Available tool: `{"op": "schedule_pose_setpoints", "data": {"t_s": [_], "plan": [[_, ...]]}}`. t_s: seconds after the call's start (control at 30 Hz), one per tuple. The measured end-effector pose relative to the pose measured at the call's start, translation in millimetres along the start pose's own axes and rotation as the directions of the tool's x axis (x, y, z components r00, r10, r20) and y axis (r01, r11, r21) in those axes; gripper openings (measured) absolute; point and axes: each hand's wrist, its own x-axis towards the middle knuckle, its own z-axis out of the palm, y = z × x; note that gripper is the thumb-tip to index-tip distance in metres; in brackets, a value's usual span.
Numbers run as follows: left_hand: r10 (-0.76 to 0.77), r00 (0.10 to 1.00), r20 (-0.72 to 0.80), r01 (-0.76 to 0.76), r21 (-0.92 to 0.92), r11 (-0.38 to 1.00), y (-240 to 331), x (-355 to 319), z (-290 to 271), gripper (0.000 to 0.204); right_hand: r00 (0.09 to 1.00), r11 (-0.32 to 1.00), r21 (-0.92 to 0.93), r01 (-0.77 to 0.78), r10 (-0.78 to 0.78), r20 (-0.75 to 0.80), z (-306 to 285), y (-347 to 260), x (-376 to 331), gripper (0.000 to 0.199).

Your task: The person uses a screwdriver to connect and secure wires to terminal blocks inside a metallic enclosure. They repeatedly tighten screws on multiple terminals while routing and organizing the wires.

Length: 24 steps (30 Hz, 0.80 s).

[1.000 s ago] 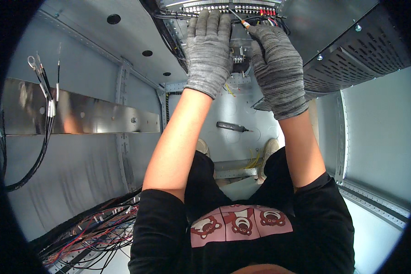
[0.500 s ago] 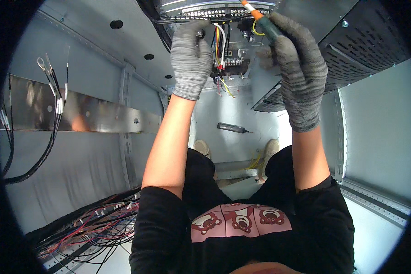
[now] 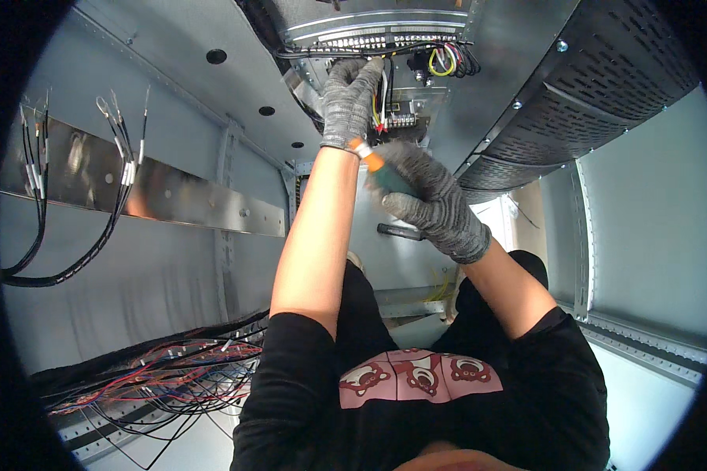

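Note:
My left hand [image 3: 347, 102], in a grey knitted glove, reaches up to the black cable bundle [image 3: 322, 54] along the terminal row. Its fingers bend in beside the white and yellow wires [image 3: 382, 94]; what lies between the fingertips is hidden. In my right hand [image 3: 440, 200], gloved likewise, is a hand tool with a dark green and orange handle [image 3: 390, 180]. The fingers wrap round it, and its orange end points up and left, close to my left wrist. Motion blurs this hand. Below the wires is a terminal block [image 3: 401, 121].
A dark pen-shaped tool [image 3: 401, 231] lies on the cabinet floor. Black cables with bare lugs [image 3: 126, 169] stick out at the left, before a metal bar [image 3: 188, 200]. Loose coloured wires [image 3: 173, 373] pile at lower left. A slotted black panel [image 3: 589, 110] slopes at the right.
My right hand has swung down and left with the tool, from beside the upper right of the wiring to near my left wrist. My left hand has shifted slightly right, and the view has moved.

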Motion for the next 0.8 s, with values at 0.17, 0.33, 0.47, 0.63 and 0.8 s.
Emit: {"op": "schedule_pose_setpoints", "data": {"t_s": [0.17, 0.33, 0.47, 0.63, 0.8], "plan": [[-0.074, 0.997, -0.014, 0.074, 0.017, 0.997, 16, 6, 7, 0.033, 0.935, 0.971, -0.23, 0.065, -0.141, -0.326, -25, -7, 28, 0.028], [-0.007, 0.999, -0.037, 0.01, 0.091, 0.996, 28, 11, 13, 0.036, 0.866, 0.976, -0.199, 0.084, -0.171, -0.47, -46, 17, 68, 0.019], [-0.032, 0.996, -0.078, 0.037, 0.071, 0.997, 26, 26, 16, 0.036, 0.819, 0.934, -0.305, 0.188, -0.32, -0.475, -56, 44, 101, 0.041], [0.004, 0.999, -0.046, 0.004, 0.173, 0.985, 24, 43, 17, 0.036, 0.881, 0.963, -0.246, 0.114, -0.212, -0.423, -60, 31, 112, 0.057], [0.083, 0.995, -0.052, -0.08, 0.05, 0.996, 23, 47, 18, 0.032, 0.927, 0.98, -0.158, 0.118, -0.166, -0.337, -61, 23, 122, 0.061]]}}
